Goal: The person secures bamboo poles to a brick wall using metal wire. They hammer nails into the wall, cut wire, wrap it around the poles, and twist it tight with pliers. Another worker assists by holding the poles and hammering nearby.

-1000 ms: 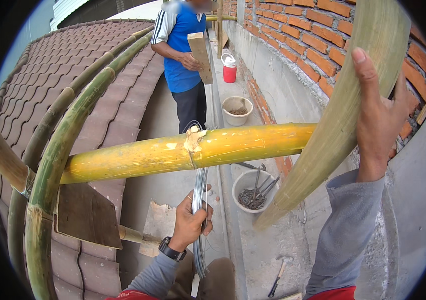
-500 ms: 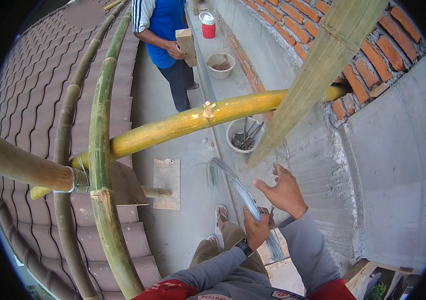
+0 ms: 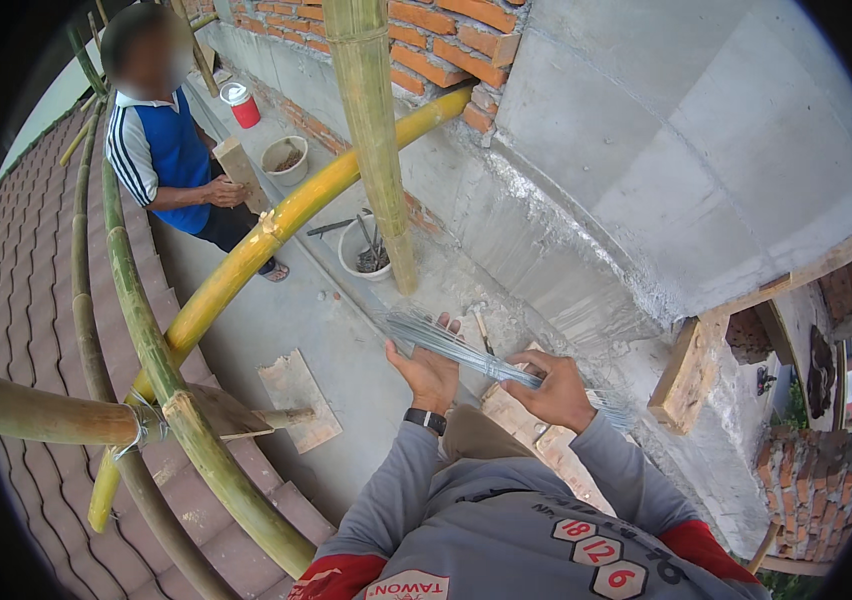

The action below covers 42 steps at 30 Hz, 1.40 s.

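Note:
A bundle of thin silvery wire [image 3: 476,359] lies slantwise in front of my body, its loose ends fanning out at both sides. My right hand [image 3: 558,388] is closed around it, thumb on top. Palm up, my left hand [image 3: 428,374] is under the far end of the bundle, with its thumb out and fingers stretched behind the wire. A watch strap circles my left wrist. Beyond the wire lies a hammer [image 3: 484,330] on the concrete.
A yellow bamboo pole [image 3: 236,270] crosses the walkway; an upright bamboo [image 3: 370,130] stands before it. A bucket of tools [image 3: 348,252] sits near its foot. Farther off, a co-worker [image 3: 171,150] holds a wooden block [image 3: 234,165]. Roof tiles [image 3: 41,300] lie left, a concrete wall [image 3: 636,150] right.
My right hand, formerly spread and free, now grips the wire. My left hand has loosened its grip and turned palm up. The view has swung right.

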Available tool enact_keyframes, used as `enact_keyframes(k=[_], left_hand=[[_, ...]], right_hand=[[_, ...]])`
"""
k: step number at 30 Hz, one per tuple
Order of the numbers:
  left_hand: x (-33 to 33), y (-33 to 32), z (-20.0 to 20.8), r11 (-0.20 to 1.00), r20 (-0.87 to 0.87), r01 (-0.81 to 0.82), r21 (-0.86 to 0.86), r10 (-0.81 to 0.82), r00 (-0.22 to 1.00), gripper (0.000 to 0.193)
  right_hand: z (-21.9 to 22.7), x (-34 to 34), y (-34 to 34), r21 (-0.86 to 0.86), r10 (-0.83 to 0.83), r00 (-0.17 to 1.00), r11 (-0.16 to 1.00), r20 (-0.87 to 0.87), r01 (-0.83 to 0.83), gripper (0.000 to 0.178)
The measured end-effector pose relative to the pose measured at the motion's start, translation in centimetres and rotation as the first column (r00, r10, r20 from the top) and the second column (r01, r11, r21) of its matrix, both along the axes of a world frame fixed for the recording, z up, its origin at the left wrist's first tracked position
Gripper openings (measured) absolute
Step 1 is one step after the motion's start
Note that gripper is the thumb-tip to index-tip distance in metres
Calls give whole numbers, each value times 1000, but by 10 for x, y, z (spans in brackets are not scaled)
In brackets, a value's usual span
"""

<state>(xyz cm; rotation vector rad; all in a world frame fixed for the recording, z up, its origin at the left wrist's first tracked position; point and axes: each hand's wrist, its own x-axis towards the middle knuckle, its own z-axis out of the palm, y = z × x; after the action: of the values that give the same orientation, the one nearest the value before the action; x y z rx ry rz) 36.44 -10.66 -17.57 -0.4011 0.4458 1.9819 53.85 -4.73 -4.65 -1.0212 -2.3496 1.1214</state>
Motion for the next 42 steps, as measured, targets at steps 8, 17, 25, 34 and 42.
enact_keyframes(k=[8,17,25,34,42], left_hand=[[48,29,43,933,-207,354,-69,-361,909,61],[92,27,45,816,-204,555,-162,-577,791,51],[137,36,39,772,-331,591,-233,-634,699,42],[138,44,23,710,-405,630,-315,-701,587,34],[143,52,20,675,-507,684,-276,-707,493,37]], right_hand=[[-62,94,-16,-583,-422,896,766,-138,271,28],[-34,70,21,15,-254,946,965,-200,262,37],[-23,49,65,32,-283,954,957,-100,287,22],[-29,85,69,-487,-478,867,796,-139,361,20],[-20,100,59,-333,-546,835,801,-65,498,19]])
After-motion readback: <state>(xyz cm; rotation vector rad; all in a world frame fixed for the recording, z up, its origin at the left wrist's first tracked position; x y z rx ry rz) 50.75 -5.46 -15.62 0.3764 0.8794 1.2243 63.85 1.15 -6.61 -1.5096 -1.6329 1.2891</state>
